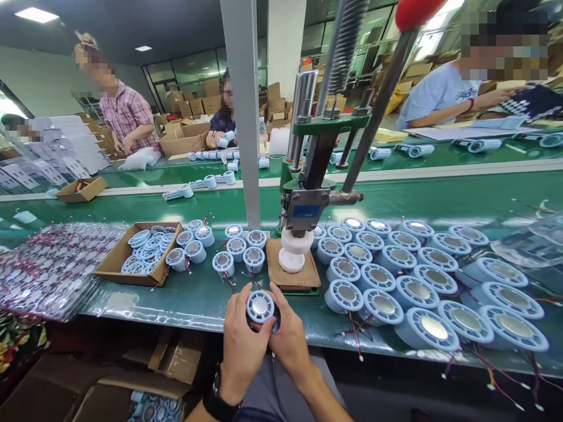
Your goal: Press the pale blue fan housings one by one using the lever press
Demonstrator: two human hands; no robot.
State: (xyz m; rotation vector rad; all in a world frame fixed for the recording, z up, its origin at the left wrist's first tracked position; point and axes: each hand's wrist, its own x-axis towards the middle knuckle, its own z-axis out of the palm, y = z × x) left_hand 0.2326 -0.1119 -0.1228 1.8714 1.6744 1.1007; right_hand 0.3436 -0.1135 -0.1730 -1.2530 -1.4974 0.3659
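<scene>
Between my two hands, at the table's front edge, is a round light-blue part with a silver centre, its face turned up. My left hand wraps round its left side, the thumb at its lower edge. On its right side my right hand holds it with curled fingers. Just beyond them stands a hand press with a white round die on a brown base plate. Similar blue parts stand left of the press, and several more fill the right side.
A cardboard box of blue rings stands at left, beside a plastic-covered stack with red wires. A grey post rises behind the table. Across the green conveyor are several people. Loose wires hang over the front edge at right.
</scene>
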